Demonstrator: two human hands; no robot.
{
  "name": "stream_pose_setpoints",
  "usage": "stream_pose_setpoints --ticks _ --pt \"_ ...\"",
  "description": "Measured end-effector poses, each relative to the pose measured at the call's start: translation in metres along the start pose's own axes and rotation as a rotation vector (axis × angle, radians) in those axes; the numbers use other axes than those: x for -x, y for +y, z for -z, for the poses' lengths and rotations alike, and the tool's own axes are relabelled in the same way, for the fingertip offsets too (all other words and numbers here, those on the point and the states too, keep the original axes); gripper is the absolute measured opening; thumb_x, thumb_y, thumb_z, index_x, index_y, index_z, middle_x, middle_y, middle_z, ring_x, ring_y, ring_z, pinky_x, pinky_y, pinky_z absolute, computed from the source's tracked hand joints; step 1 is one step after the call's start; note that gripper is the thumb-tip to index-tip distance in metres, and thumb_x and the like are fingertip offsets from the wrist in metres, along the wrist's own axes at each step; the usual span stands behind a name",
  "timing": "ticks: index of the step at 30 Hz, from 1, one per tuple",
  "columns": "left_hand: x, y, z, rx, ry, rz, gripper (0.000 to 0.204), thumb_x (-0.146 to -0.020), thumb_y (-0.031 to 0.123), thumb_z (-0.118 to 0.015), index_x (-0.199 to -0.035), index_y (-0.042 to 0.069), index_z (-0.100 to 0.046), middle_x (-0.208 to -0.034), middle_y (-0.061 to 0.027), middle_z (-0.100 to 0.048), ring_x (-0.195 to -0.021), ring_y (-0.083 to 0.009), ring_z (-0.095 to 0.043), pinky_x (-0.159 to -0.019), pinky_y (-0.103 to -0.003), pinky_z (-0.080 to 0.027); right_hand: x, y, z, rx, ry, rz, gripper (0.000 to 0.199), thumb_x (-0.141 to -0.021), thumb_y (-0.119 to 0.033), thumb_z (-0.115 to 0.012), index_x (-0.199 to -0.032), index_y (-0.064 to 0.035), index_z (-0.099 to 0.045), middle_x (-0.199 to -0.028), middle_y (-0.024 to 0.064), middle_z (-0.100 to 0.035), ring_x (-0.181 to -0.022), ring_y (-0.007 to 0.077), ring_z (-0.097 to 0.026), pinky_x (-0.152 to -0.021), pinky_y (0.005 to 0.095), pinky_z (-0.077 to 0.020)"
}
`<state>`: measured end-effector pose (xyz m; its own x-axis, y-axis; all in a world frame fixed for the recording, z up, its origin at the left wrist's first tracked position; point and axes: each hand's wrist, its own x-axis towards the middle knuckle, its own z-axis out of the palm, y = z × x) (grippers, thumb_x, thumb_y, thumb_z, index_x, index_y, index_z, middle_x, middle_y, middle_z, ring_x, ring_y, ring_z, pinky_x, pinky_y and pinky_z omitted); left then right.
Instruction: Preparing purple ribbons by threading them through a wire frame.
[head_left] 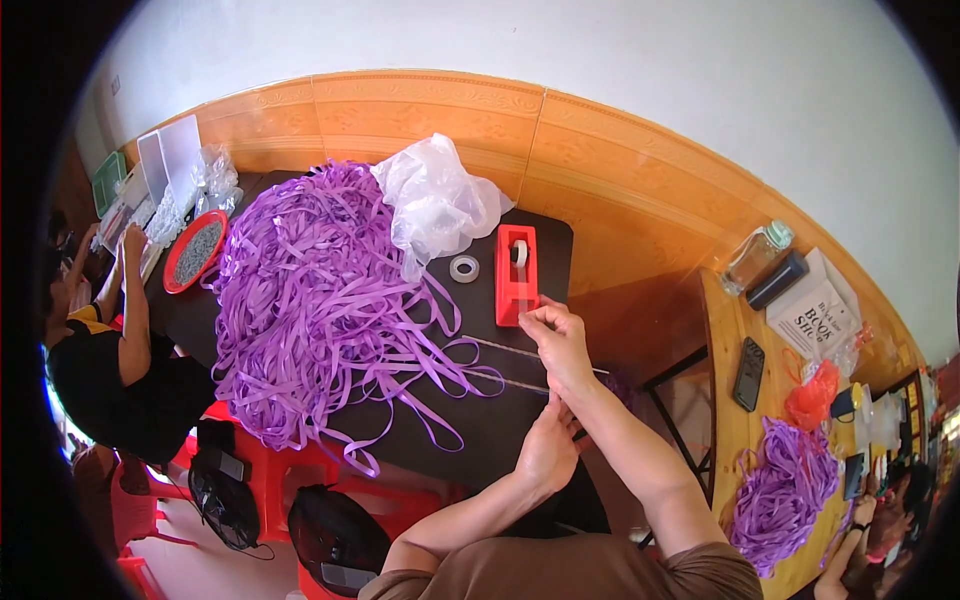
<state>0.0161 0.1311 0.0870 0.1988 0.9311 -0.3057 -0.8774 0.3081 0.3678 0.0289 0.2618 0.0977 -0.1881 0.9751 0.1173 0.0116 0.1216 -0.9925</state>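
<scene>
A red tape dispenser (504, 262) with a white roll stands at the table's far right part. At its near end, my right hand (562, 345) pinches the end of a strip of tape drawn from the roll. My left hand (545, 452) is below it, at the table's near edge, close to my right wrist. Its fingers are curled, and whatever they hold is hidden. A big tangled heap of purple ribbon (300, 290) covers the middle of the dark table (450, 425). Thin pale strips lie between the heap and my hands.
A loose tape roll (464, 268) and a crumpled clear plastic bag (435, 200) lie beside the heap. At left, a person works near a red bowl (196, 251) of grey bits. On the right, a wooden table (722, 400) bears more purple ribbon (785, 495), a phone (748, 374) and bottles.
</scene>
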Motion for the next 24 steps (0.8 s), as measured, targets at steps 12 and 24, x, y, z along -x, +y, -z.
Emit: stream_pose_setpoints --ticks 12,24 --pt "-0.004 -0.001 0.006 0.033 -0.031 0.019 0.058 -0.093 0.057 -0.039 -0.126 0.010 -0.046 -0.125 -0.0034 -0.050 -0.114 -0.0198 -0.045 -0.096 -0.040 -0.031 -0.011 0.025 0.003 0.287 0.064 0.081 0.011 -0.076 -0.013 -0.071 -0.070 -0.0048 -0.065 -0.112 0.0123 -0.058 -0.112 0.0301 -0.047 -0.090 0.0413 -0.0377" --pt "0.001 0.000 0.007 -0.021 0.009 0.048 0.064 -0.093 0.057 -0.037 -0.131 0.007 -0.044 -0.129 -0.0072 -0.046 -0.115 -0.0237 -0.044 -0.094 -0.037 -0.032 -0.017 -0.015 0.095 0.209 -0.503 0.059 0.009 -0.079 -0.008 -0.066 -0.073 -0.0025 -0.062 -0.127 0.0141 -0.054 -0.103 0.0177 -0.050 -0.085 0.0309 -0.0373"
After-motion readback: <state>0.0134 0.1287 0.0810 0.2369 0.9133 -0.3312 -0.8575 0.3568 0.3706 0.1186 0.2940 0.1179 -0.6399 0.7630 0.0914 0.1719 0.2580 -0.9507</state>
